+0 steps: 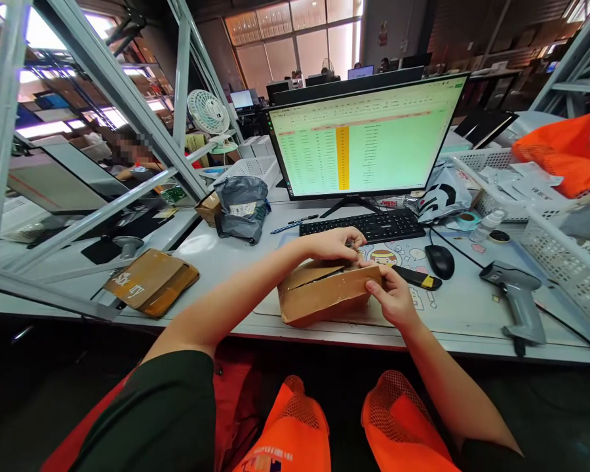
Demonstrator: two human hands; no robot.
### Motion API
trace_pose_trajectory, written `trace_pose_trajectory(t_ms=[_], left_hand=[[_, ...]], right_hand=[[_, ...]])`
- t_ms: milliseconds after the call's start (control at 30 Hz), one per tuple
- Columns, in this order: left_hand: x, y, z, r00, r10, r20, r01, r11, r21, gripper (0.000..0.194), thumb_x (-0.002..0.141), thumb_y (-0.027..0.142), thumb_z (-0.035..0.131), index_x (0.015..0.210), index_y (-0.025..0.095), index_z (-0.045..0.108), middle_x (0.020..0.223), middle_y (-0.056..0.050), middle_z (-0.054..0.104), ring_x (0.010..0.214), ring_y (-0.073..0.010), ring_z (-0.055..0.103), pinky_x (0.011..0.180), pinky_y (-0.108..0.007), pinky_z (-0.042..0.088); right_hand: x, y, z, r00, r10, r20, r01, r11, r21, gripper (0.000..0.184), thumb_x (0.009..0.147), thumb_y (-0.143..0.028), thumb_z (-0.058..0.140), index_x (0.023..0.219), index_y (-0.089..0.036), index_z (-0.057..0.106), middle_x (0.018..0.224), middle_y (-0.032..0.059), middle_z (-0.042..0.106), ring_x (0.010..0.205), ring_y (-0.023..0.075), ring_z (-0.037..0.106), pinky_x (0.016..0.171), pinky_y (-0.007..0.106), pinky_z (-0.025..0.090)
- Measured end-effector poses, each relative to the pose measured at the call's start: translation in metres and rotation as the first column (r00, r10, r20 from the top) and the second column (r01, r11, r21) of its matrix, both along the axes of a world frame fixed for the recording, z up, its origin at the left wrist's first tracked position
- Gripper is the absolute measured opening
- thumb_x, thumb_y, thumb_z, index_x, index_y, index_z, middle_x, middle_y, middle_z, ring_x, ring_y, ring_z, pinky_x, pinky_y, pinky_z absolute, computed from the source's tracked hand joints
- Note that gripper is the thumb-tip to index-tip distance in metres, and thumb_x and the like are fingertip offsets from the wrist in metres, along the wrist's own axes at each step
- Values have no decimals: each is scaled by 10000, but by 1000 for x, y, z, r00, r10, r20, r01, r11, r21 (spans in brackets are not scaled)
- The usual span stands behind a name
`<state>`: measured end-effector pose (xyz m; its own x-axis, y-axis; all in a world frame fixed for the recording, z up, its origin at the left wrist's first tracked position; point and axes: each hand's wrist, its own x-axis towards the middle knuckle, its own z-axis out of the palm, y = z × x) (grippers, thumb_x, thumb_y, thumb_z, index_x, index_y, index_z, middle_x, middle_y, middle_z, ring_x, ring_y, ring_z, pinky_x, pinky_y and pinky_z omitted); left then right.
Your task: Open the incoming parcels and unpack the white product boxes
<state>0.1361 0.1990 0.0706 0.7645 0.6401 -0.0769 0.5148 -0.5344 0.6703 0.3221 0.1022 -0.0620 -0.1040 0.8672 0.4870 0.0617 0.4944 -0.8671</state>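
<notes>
Brown rectangular cardboard box (322,298) located at the near edge of the white flat counter (209,262); right hand (392,295) has its fingers grasping the box's right end; left hand (341,244) bends over the top, fingers curled (grip partly hidden; cannot tell what they hold); black-and-yellow slim cutter (413,276) lies just beside.

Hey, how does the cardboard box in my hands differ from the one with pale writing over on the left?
Your right hand holds the handled box, while no hand touches the marked box. The marked box bears pale writing on its upper face; the handled box shows none on its near side. Both are brown cardboard.
</notes>
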Motion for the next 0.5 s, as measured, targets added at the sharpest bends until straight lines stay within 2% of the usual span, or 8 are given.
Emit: trace_pose_trajectory(t_ms=[33,100,167,233,300,367,500], left_hand=[[2,-2,5,997,14,-70,-12,999,37,128,747,186,619,862,190,563,1179,-79,676,1073,-223,648,942,-326,521],[9,-11,14,971,58,-232,-30,992,120,303,791,178,590,1095,175,602,1161,-87,707,1024,-229,675,880,-316,533],[15,-25,22,914,127,-385,-47,977,209,426,871,240,572,1289,158,561,1195,-125,719,1040,-264,695,869,-338,537],[21,-42,25,849,226,-478,-74,946,314,409,952,306,510,1319,132,553,1175,-176,729,1029,-316,716,848,-383,544],[24,-58,24,810,301,-503,-80,907,414,358,998,296,440,1271,104,569,1074,-200,746,975,-348,735,810,-411,545],[24,-66,21,810,325,-488,-73,881,467,335,1012,240,395,1265,95,560,993,-188,754,939,-345,743,792,-409,542],[18,-55,20,859,278,-430,-82,904,420,332,1017,198,369,1254,136,593,1032,-154,761,939,-301,735,787,-375,540]], right_hand=[[1,-4,-2,1000,-14,9,13,999,31,249,976,-468,633,1103,-261,685,1249,91,713,1192,292,657,1056,487,515],[2,-10,-4,997,-67,44,62,992,112,178,986,-417,615,1036,-267,697,1143,81,746,1094,279,694,998,485,546],[4,-16,-5,990,-125,68,111,979,172,156,990,-391,597,971,-272,696,1057,77,759,1026,276,713,943,485,570],[4,-21,-5,985,-155,70,138,968,207,150,994,-372,586,942,-279,692,1013,73,765,991,273,725,903,483,587],[3,-26,-5,985,-159,70,137,958,252,138,993,-351,585,932,-287,690,989,68,772,963,269,738,883,488,602],[2,-30,-5,983,-163,87,127,939,319,114,985,-319,594,933,-292,691,983,61,783,942,266,754,888,501,616],[2,-37,-10,965,-228,126,140,863,486,114,953,-219,630,981,-306,700,1011,46,795,928,260,776,884,505,648]])
